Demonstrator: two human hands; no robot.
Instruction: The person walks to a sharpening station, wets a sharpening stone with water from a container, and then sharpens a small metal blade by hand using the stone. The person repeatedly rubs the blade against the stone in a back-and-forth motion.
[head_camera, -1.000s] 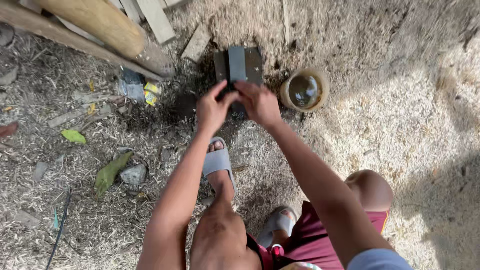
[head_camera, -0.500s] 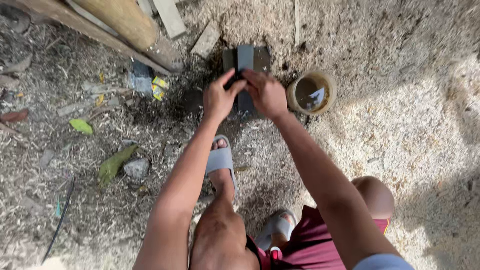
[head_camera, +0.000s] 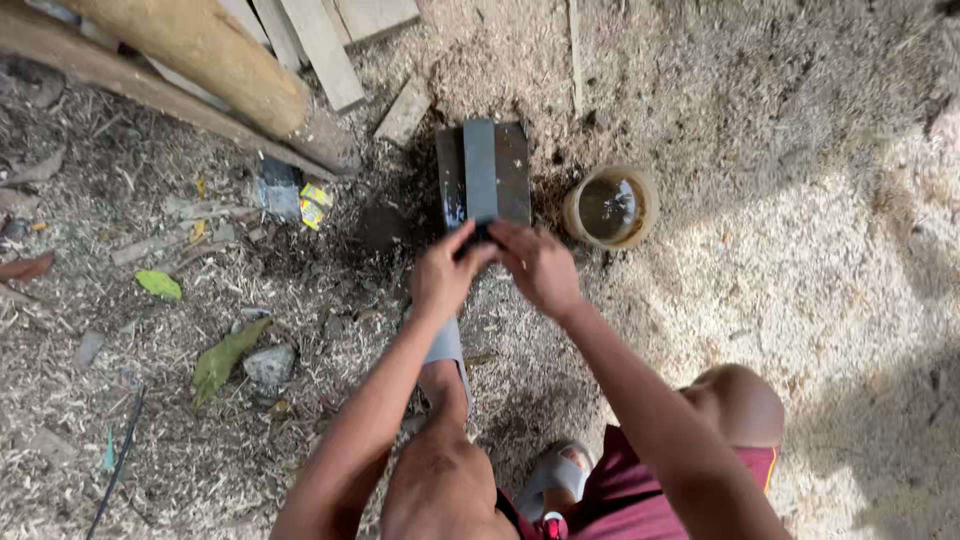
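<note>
Head view, looking down. Person crouched on ground covered in sawdust. Left hand (head_camera: 445, 272) and right hand (head_camera: 537, 268) meet at the near end of a grey sharpening stone (head_camera: 480, 170), which lies on a dark wet block (head_camera: 514, 172). Both hands are closed round something small and dark (a blade, probably; too hidden to tell). Judged step: honing, at the near end of a stroke. A cup of water (head_camera: 610, 206) stands just beside the block. Log (head_camera: 200, 50) and planks (head_camera: 320, 50) upper left.
</note>
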